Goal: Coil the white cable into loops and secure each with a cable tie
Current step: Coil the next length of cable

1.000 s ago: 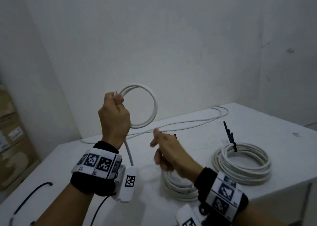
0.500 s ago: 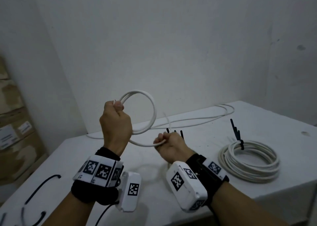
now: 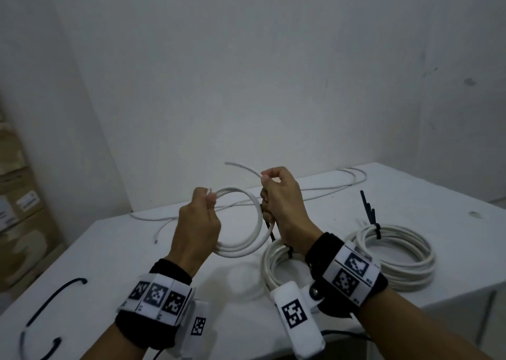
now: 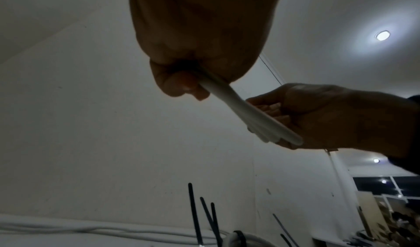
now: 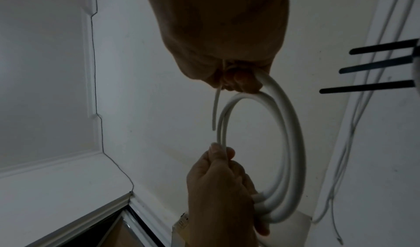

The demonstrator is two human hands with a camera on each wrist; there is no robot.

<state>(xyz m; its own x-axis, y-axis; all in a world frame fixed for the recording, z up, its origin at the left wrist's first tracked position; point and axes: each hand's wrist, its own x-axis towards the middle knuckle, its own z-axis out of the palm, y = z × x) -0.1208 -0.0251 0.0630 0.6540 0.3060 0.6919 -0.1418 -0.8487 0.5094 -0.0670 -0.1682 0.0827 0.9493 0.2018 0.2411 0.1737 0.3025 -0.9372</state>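
Two tied coils (image 3: 394,253) are finished on the tabletop (image 3: 137,250); a third loop (image 3: 243,223) is gripped by both hands (image 3: 197,223), untied; loose cable (image 3: 328,187) remains.

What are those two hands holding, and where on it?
Both hold the white cable: left hand grips the gathered loops, right hand pinches it near its free end.

Left hand (image 3: 198,223) raised, fingers curled, thumb pinching the white cable (image 3: 247,239) coil, right hand (image 3: 283,203) just beside it, fingertips pinching the cable's far side
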